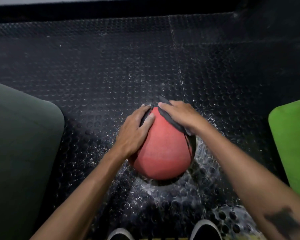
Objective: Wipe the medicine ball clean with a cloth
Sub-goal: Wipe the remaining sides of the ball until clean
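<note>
Mid-wipe: the right hand (178, 115) presses the cloth (170, 119) flat onto the medicine ball (163, 149) (left hand (137, 130) splayed opposite, steadying); next, probably sweep cloth below that palm.

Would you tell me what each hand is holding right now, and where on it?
The right hand presses a dark cloth flat against the medicine ball's upper right side. The left hand steadies the ball's upper left side, fingers spread over it.

Medicine ball (161, 149): red-orange, fine grainy texture, black panels at far-left and right sides. Cloth (170, 118): dark grey. Floor mat (111, 66): black w/ raised round-stud pattern, whitish wet sheen nr ball. Block L (21, 144): dark green. Block R (291, 135): bright lime green. Shoes (204, 229): black, white toe caps.
</note>
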